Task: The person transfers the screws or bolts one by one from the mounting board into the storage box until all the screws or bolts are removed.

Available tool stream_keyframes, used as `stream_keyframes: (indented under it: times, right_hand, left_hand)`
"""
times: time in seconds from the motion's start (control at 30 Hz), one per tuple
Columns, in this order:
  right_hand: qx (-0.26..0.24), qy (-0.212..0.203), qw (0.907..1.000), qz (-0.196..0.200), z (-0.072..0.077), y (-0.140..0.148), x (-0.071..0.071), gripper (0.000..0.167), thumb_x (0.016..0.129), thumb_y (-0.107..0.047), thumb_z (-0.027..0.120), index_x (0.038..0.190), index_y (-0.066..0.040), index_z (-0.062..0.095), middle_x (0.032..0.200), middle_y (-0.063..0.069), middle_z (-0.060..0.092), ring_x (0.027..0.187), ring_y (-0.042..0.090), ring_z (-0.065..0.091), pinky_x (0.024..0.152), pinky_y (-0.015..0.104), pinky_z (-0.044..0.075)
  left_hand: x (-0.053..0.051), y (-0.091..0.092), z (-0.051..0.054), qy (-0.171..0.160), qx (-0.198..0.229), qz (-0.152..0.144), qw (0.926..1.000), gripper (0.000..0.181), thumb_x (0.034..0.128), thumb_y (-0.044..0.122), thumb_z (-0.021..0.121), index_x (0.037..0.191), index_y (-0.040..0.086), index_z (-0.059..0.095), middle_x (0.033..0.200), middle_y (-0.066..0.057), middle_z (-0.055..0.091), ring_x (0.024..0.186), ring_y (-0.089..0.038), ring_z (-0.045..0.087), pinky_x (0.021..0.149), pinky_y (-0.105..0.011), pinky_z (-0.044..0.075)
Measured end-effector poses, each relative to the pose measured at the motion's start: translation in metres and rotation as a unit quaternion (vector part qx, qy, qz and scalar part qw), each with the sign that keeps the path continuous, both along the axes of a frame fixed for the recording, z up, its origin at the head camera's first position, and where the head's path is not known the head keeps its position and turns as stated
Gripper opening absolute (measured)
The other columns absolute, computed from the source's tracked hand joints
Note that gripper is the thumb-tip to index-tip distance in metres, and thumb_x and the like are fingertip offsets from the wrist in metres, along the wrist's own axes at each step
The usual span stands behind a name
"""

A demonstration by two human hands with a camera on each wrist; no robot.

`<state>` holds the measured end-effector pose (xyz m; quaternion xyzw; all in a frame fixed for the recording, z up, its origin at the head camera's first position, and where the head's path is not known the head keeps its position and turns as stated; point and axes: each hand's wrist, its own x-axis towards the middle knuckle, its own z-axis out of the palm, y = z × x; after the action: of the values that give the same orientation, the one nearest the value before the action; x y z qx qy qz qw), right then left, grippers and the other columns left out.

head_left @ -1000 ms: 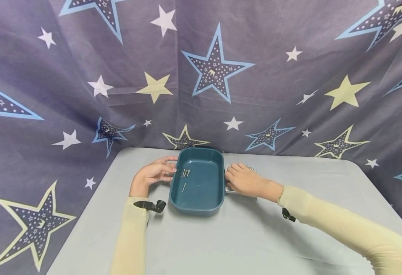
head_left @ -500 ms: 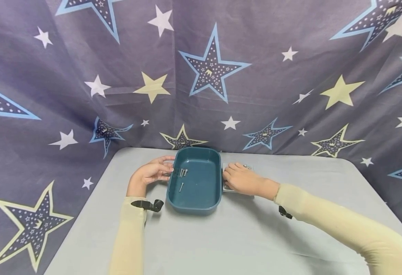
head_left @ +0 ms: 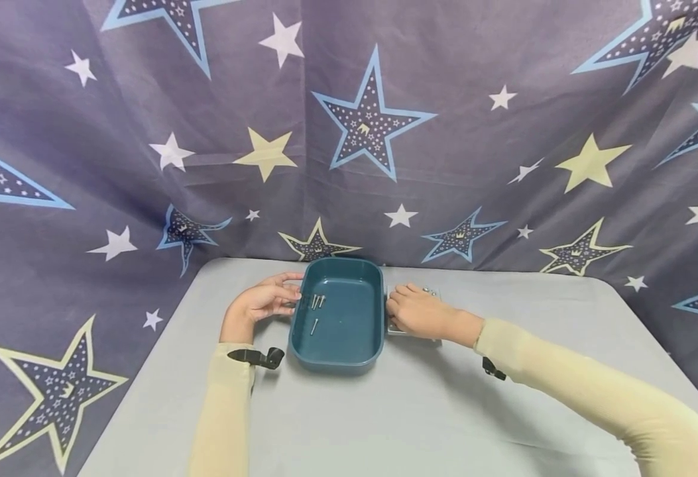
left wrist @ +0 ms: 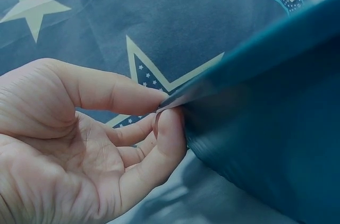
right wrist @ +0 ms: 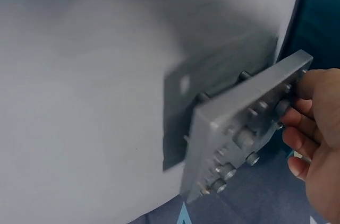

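Note:
A dark teal plastic tray [head_left: 343,324] sits on the table with several small metal screws [head_left: 315,326] lying in its left part. My left hand [head_left: 265,298] is at the tray's left side, and in the left wrist view its thumb and finger pinch the tray's rim [left wrist: 196,88]. Right of the tray is a thick silvery metal block [right wrist: 255,91] carrying several bolts. The fingers of my right hand [head_left: 417,311] are curled over the block's tray-side end; in the right wrist view they pinch a bolt [right wrist: 283,108] there, partly hidden by the fingertips.
The table [head_left: 349,424] has a pale grey cover. A dark curtain [head_left: 474,165] printed with stars hangs right behind it and along both sides. Tray and block stand close together near the table's back edge. Each forearm wears a black wrist mount.
The head view has shifted slightly. Both hands stay at the same places on the tray and the block, and the screws in the tray lie as before.

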<state>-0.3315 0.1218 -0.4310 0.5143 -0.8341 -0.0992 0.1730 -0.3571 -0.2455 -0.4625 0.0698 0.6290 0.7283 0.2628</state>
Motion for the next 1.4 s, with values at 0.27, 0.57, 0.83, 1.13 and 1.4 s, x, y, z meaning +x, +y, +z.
stream_keyframes:
  times: [0.27, 0.57, 0.83, 1.13, 1.4]
  right_hand:
    - [0.001, -0.01, 0.9999, -0.007, 0.0, 0.002, -0.001, 0.014, 0.094, -0.02, 0.069, 0.089, -0.009, 0.061, 0.084, 0.001, 0.06, 0.082, 0.019, 0.049, 0.073, 0.031, 0.04]
    - [0.006, -0.011, 0.9999, -0.007, -0.001, 0.0, -0.001, 0.015, 0.093, -0.02, 0.07, 0.09, -0.008, 0.062, 0.083, 0.002, 0.061, 0.082, 0.02, 0.049, 0.074, 0.032, 0.04]
    - [-0.004, -0.057, 0.9982, -0.019, 0.001, -0.001, -0.002, 0.012, 0.09, -0.015, 0.07, 0.088, -0.01, 0.059, 0.083, 0.0, 0.059, 0.081, 0.018, 0.047, 0.073, 0.03, 0.037]
    - [-0.028, -0.111, 0.9933, -0.02, 0.002, -0.004, -0.006, 0.017, 0.083, -0.006, 0.069, 0.078, -0.012, 0.054, 0.078, -0.002, 0.057, 0.076, 0.016, 0.042, 0.069, 0.027, 0.032]
    - [-0.062, -0.191, 0.9793, -0.029, 0.003, -0.004, -0.01, 0.03, 0.074, 0.004, 0.065, 0.068, -0.015, 0.042, 0.068, -0.007, 0.04, 0.074, 0.013, 0.033, 0.07, 0.027, 0.028]
  left_hand:
    - [0.0, 0.001, 0.002, 0.0, -0.001, -0.001, 1.0, 0.07, 0.0966, -0.01, 0.047, 0.157, -0.004, 0.014, 0.106, -0.002, 0.067, 0.078, -0.007, 0.067, 0.071, -0.023, 0.059]
    - [0.0, 0.001, 0.001, 0.001, 0.005, -0.005, 1.0, 0.069, 0.0964, -0.011, 0.046, 0.157, -0.005, 0.013, 0.107, -0.002, 0.067, 0.077, -0.007, 0.068, 0.071, -0.023, 0.059]
    - [0.0, 0.002, 0.001, 0.002, 0.005, -0.004, 1.0, 0.071, 0.0956, -0.011, 0.048, 0.157, -0.006, 0.013, 0.105, -0.002, 0.068, 0.077, -0.007, 0.069, 0.07, -0.023, 0.06]
    - [0.0, 0.001, 0.0, 0.003, 0.004, -0.003, 1.0, 0.07, 0.0962, -0.01, 0.047, 0.157, -0.005, 0.014, 0.108, -0.003, 0.067, 0.076, -0.007, 0.068, 0.07, -0.022, 0.06]
    - [0.0, 0.002, 0.001, 0.001, 0.0, 0.0, 1.0, 0.07, 0.0963, -0.01, 0.047, 0.157, -0.004, 0.014, 0.109, -0.004, 0.065, 0.076, -0.006, 0.067, 0.069, -0.022, 0.06]
